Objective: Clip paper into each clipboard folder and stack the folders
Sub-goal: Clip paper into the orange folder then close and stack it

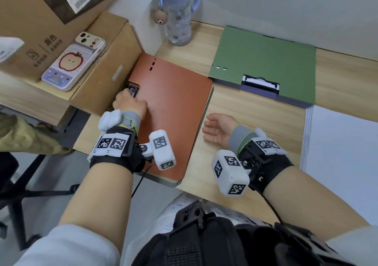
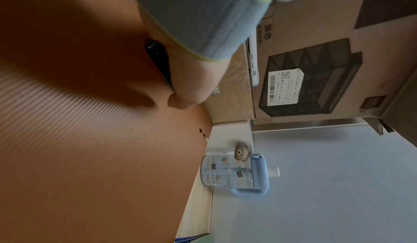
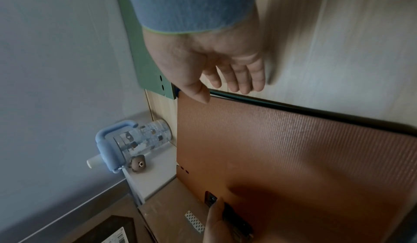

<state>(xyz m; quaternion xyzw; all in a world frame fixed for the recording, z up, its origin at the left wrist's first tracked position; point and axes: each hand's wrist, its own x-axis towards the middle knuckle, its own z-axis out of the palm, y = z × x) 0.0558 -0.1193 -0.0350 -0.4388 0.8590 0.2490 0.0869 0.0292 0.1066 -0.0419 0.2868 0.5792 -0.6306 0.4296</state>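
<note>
A closed brown clipboard folder (image 1: pixel 173 112) lies flat at the desk's left, on top of a dark-edged folder (image 1: pixel 209 104) of which only the rim shows. My left hand (image 1: pixel 127 99) is at the brown folder's left edge with its fingers curled round the black clip (image 1: pixel 134 91). The thumb presses on the clip (image 3: pixel 234 220) in the right wrist view. My right hand (image 1: pixel 210 126) lies open and empty on the desk, palm up, just beside the brown folder's right edge (image 3: pixel 293 148). A green folder (image 1: pixel 263 61) rests at the back right on a blue one, its clip holding paper.
A stack of white paper (image 1: pixel 343 153) lies at the right edge of the wooden desk (image 1: pixel 255 112). A blue water bottle (image 1: pixel 178 14) stands at the back. Cardboard boxes (image 1: pixel 30 20) with a phone (image 1: pixel 75 61) on them crowd the left side.
</note>
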